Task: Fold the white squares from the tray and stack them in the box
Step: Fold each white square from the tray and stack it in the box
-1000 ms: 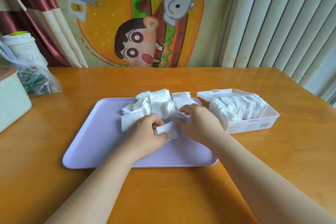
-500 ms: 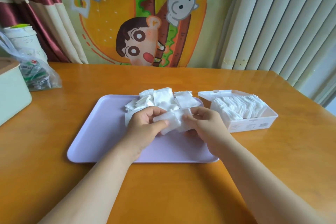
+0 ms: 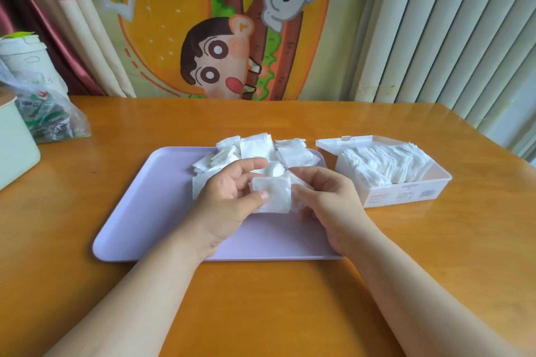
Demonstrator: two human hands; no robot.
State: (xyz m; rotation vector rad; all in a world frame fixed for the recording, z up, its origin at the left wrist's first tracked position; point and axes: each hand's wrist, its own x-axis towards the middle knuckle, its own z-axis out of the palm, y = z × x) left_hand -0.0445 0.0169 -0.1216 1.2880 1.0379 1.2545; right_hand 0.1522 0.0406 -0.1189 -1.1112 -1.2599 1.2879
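Left hand (image 3: 229, 197): fingers pinch square (image 3: 275, 195) at left edge | right hand (image 3: 327, 200): fingers grip its right edge | square held over tray (image 3: 162, 197) | pile (image 3: 258, 148) at tray's far side | box (image 3: 406, 195) just right of tray, stack (image 3: 385, 162) inside | all on desk (image 3: 261, 298)
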